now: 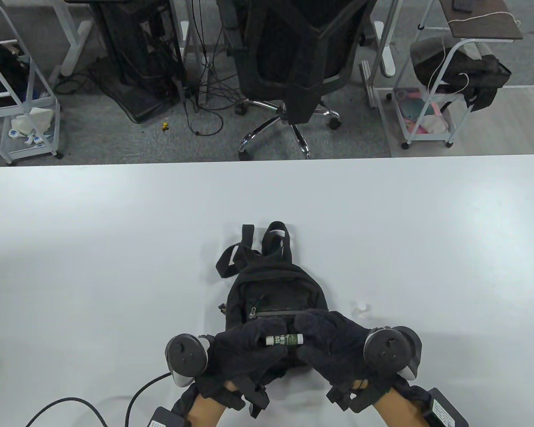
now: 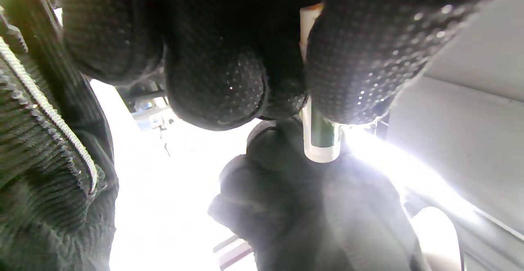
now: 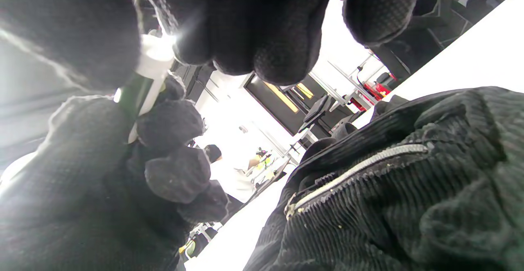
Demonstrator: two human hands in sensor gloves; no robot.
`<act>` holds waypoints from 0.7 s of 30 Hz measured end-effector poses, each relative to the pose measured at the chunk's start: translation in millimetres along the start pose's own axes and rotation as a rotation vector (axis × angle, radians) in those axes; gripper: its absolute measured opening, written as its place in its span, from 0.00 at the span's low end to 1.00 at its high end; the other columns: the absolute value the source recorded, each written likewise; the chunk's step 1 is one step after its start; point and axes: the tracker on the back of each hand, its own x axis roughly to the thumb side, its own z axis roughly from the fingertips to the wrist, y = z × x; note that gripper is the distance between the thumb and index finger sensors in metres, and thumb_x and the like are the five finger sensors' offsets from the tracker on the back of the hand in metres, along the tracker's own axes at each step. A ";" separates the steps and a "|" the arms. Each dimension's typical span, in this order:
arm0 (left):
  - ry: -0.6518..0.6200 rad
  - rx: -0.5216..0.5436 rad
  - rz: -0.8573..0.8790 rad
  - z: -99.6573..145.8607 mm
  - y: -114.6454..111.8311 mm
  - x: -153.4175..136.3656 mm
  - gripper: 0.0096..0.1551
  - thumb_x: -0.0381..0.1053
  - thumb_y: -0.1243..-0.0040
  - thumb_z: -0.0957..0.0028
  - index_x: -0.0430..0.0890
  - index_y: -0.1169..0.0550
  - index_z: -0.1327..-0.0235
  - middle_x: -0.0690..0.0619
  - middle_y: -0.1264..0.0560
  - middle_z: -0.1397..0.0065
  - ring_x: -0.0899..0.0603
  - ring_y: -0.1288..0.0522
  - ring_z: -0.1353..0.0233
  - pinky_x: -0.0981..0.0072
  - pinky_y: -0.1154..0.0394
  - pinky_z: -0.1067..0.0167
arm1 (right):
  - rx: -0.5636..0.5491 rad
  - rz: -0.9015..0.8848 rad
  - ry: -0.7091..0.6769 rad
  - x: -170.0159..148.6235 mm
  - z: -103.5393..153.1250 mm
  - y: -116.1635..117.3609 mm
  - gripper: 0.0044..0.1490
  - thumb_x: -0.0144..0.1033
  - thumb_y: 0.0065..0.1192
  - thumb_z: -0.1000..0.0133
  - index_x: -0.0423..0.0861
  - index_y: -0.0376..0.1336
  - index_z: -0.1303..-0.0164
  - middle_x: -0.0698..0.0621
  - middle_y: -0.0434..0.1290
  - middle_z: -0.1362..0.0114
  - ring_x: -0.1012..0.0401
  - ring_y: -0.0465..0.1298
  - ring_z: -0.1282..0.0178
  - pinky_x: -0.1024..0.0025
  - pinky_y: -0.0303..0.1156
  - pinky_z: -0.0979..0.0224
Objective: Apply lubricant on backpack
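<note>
A small black corduroy backpack (image 1: 273,289) lies flat on the white table (image 1: 115,249), straps toward the far side. Both hands hold a small green lubricant stick (image 1: 285,340) with white ends just above the backpack's near end. My left hand (image 1: 249,344) grips its left part; my right hand (image 1: 327,340) grips its right end. In the left wrist view the stick (image 2: 321,134) pokes out below my fingers (image 2: 360,58). In the right wrist view the stick (image 3: 141,86) sits between both hands, beside the backpack's zipper (image 3: 360,166).
A small clear cap-like piece (image 1: 362,308) lies on the table right of the backpack. A black cable (image 1: 71,402) runs along the table's near left edge. An office chair (image 1: 293,58) and carts stand beyond the far edge.
</note>
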 end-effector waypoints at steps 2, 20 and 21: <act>0.000 -0.005 -0.001 -0.1 -0.1 0.2 0.31 0.54 0.18 0.60 0.43 0.15 0.45 0.48 0.13 0.48 0.41 0.10 0.57 0.44 0.14 0.53 | -0.006 0.006 -0.003 1.2 0.2 0.3 0.35 0.54 0.76 0.53 0.61 0.66 0.34 0.55 0.72 0.29 0.57 0.80 0.34 0.43 0.68 0.27; -0.012 0.004 -0.003 0.3 -0.2 0.9 0.31 0.54 0.18 0.60 0.43 0.15 0.46 0.48 0.13 0.48 0.41 0.11 0.59 0.44 0.14 0.53 | 0.005 0.001 0.023 -0.1 0.0 0.9 0.34 0.61 0.63 0.50 0.55 0.70 0.38 0.52 0.77 0.35 0.56 0.84 0.42 0.46 0.72 0.31; -0.011 0.004 0.000 0.2 -0.1 0.7 0.31 0.54 0.18 0.60 0.43 0.15 0.46 0.48 0.13 0.48 0.41 0.11 0.59 0.44 0.14 0.53 | 0.002 -0.004 0.021 -0.3 0.0 0.5 0.36 0.63 0.65 0.51 0.55 0.69 0.36 0.52 0.76 0.34 0.56 0.83 0.41 0.45 0.72 0.31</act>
